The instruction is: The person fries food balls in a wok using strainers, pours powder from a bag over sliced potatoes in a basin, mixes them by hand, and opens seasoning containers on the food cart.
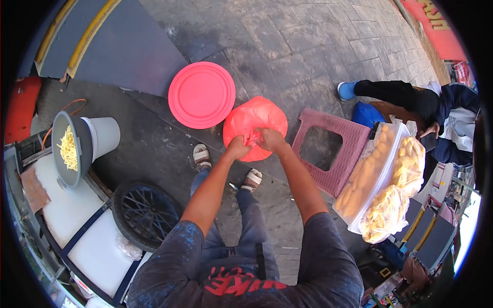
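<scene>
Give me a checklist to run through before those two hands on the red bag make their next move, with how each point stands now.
1. Both hands gripping: left hand and right hand pinch the gathered top of the red bag: ok.
2. Bag's neck tied shut: the hands hide it: cannot tell.
3. Bag's contents settled: the plastic hides them: cannot tell.
4. Bag free of the round pink object: they meet in this view, perhaps touching: cannot tell.
5. Footing: both sandals are on the ground, set apart: ok.
6. Clear bags of food away from the hands: off to the right, apart: ok.
</scene>
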Demonstrator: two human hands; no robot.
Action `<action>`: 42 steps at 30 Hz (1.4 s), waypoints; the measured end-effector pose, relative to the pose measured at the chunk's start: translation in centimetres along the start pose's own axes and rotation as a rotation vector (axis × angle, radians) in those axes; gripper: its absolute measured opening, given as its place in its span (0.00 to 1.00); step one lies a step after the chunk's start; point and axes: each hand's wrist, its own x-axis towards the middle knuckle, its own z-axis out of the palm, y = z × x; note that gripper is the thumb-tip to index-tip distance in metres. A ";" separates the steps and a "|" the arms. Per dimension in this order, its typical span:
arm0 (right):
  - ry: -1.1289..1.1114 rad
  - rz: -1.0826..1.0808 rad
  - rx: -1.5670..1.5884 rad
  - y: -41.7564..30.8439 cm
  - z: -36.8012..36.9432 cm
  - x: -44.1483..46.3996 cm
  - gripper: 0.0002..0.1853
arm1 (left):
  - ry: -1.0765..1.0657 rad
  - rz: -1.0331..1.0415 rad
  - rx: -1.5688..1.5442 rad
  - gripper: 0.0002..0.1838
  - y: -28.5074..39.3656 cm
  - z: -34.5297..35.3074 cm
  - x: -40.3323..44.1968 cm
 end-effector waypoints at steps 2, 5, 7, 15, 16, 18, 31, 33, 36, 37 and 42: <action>0.063 0.028 0.057 -0.2 0.0 0.0 0.16 | -0.044 -0.032 -0.189 0.14 -1.3 -0.4 0.3; 0.108 0.075 0.123 -0.2 0.8 -0.4 0.15 | -0.122 -0.252 -0.228 0.12 -1.4 -1.1 1.7; 0.103 0.130 0.125 -0.2 0.9 -0.5 0.14 | -0.104 -0.279 -0.153 0.13 -0.2 -1.3 2.2; 0.251 0.281 0.541 1.5 6.1 -1.2 0.09 | -0.033 0.001 0.662 0.20 4.1 -0.7 2.9; 0.260 0.273 0.559 1.7 6.6 -1.0 0.08 | -0.053 0.013 0.688 0.21 4.0 -0.7 2.9; 0.272 0.261 0.593 1.5 7.0 -1.1 0.07 | -0.029 0.082 0.713 0.20 3.4 -0.5 2.7; 0.336 0.184 0.360 -0.1 3.8 -2.9 0.09 | -0.067 0.143 0.578 0.17 2.7 -0.2 4.0; 0.483 0.169 0.291 -1.0 4.4 -3.2 0.09 | -0.020 0.029 0.502 0.18 3.1 -0.4 3.9; 0.512 0.196 0.192 -1.5 4.6 -3.2 0.08 | 0.032 -0.123 0.323 0.19 3.1 -0.3 4.1; 0.571 0.204 0.213 -1.8 4.9 -3.3 0.08 | 0.045 -0.173 0.253 0.20 2.8 -0.1 4.2; 0.706 0.282 0.614 -1.3 6.9 -3.7 0.07 | 0.032 -0.251 0.159 0.19 1.6 0.4 4.9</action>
